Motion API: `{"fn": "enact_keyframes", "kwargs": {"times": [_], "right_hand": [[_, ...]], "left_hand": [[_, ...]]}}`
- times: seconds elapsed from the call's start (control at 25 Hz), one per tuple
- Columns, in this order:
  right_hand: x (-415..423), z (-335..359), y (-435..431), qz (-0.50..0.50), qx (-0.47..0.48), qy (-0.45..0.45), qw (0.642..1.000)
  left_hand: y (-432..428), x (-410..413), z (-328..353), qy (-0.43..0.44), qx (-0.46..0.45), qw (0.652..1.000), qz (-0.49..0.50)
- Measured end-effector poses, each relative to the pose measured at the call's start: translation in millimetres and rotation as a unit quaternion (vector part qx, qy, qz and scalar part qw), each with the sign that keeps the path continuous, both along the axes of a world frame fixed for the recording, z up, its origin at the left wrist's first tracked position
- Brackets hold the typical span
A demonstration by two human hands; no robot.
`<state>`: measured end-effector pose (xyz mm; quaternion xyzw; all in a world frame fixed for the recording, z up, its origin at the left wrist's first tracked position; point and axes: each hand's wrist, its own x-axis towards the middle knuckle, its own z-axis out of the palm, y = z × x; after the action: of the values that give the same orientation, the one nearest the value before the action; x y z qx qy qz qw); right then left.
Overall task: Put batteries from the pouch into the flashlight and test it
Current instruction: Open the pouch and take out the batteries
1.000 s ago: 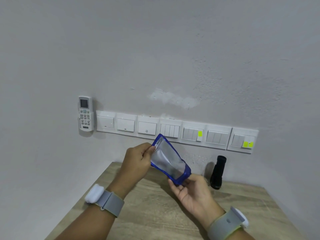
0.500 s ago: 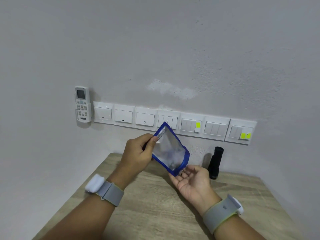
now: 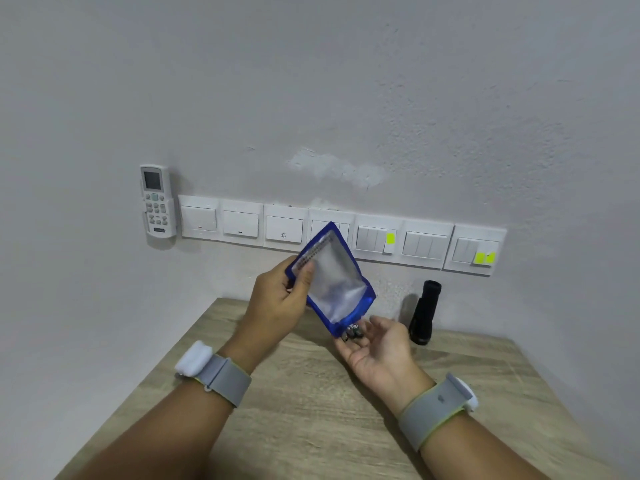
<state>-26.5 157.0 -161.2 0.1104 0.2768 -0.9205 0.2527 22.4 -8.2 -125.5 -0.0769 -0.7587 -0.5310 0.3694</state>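
**Batteries (image 3: 353,333) slip from pouch (image 3: 334,282)**

Since a moment ago they have slid onto your right hand (image 3: 377,348), its fingers relaxed open under the pouch's mouth. Your left hand (image 3: 277,303) pinches its top edge. The flashlight (image 3: 424,311) stands upright on the table (image 3: 311,410) nearby.

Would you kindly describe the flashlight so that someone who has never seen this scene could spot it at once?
Find the wooden table against the wall with a long row of white switches. At the table's back edge, under the right part of that row, the flashlight stands on end. It is the only black thing on the table, just right of the right hand.
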Motion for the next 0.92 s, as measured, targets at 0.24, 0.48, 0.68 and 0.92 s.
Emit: {"fn": "enact_keyframes", "kwargs": {"times": [0.24,0.48,0.68,0.92], "right_hand": [[-3.4,-3.1,0.1,0.023,0.029,0.008,0.999],[0.7,2.1,1.3,0.049,0.045,0.023,0.997],[4.8,4.6,0.8,0.059,0.041,0.018,0.997],[-2.5,1.4,-0.5,0.053,0.089,0.043,0.994]], "left_hand": [[-9.4,-2.5,2.7,-0.026,0.047,0.998,0.026],[-8.0,-3.0,5.2,-0.036,0.103,0.994,-0.019],[-9.9,-3.2,6.6,-0.022,0.132,0.991,-0.01],[-34.3,-21.4,-4.0,-0.137,0.087,0.982,0.1]]}}
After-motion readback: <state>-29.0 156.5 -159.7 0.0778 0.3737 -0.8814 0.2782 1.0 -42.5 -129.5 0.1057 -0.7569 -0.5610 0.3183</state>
